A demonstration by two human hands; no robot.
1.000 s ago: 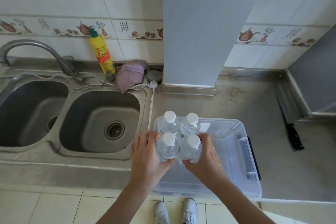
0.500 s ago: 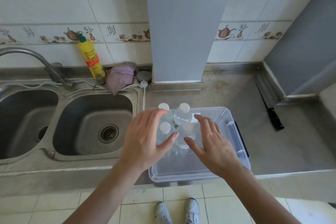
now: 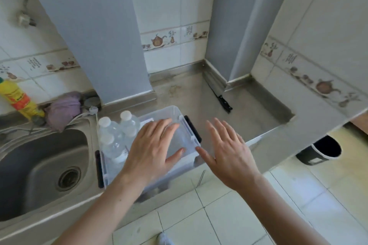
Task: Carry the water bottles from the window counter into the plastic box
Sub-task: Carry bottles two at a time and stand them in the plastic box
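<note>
I see the water bottles point(image 3: 117, 137) standing upright at the left end of the plastic box point(image 3: 186, 141). My left hand point(image 3: 153, 151) hovers over the box, fingers spread, empty; my right hand point(image 3: 229, 151), likewise spread and empty, hangs just right of it.

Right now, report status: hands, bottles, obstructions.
Left hand open, right hand open, both empty. Water bottles upright in plastic box, sink-side end. Knife on counter behind, clear of box.
</note>
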